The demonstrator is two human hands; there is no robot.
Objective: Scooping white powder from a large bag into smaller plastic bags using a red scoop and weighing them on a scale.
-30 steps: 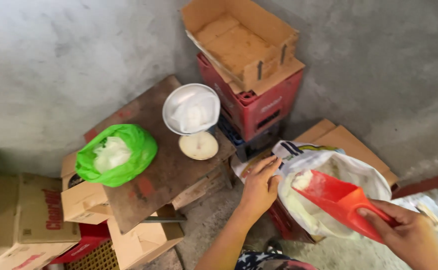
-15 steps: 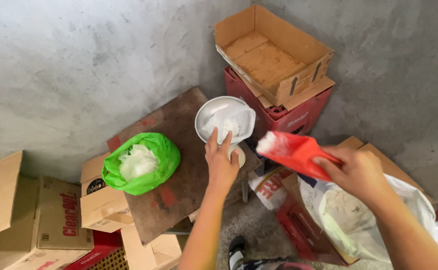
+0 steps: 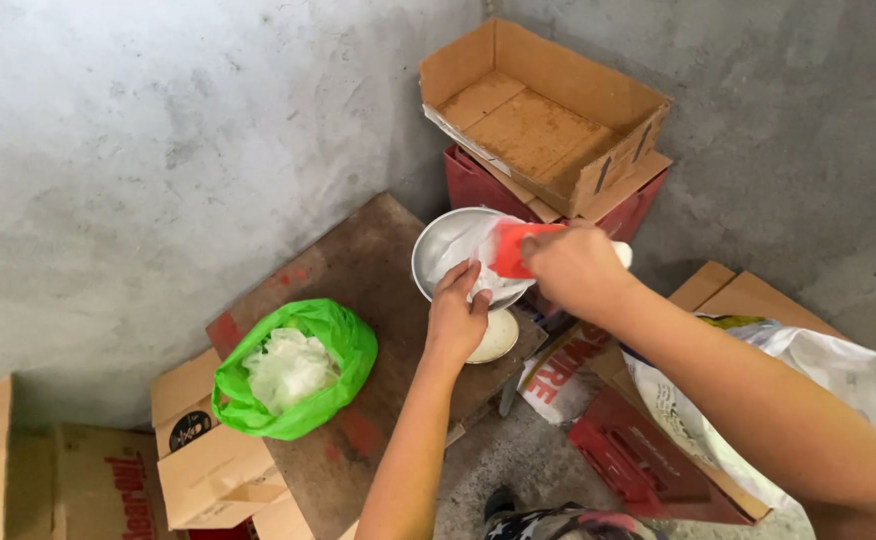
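Observation:
My right hand [image 3: 573, 268] grips a red scoop [image 3: 514, 248] and holds it tilted over a metal pan [image 3: 443, 250] that stands on a round white base [image 3: 496, 338]. A clear plastic bag [image 3: 483, 275] lies in the pan, and my left hand [image 3: 457, 316] pinches its near edge at the pan's rim. The pan stands on a worn wooden board [image 3: 358, 290]. A large white sack [image 3: 838, 390] sits at the right, partly hidden under my right forearm.
A green plastic bag [image 3: 333, 345] with white contents rests on the board's left part. An open cardboard box [image 3: 543, 110] lies on a red crate [image 3: 478, 185] behind the pan. More cardboard boxes [image 3: 208, 470] and another red crate [image 3: 638, 460] stand below, by concrete walls.
My right hand lifted the red scoop out of the white sack and carried it left over the metal pan. My left hand left the sack and took hold of the bag in the pan.

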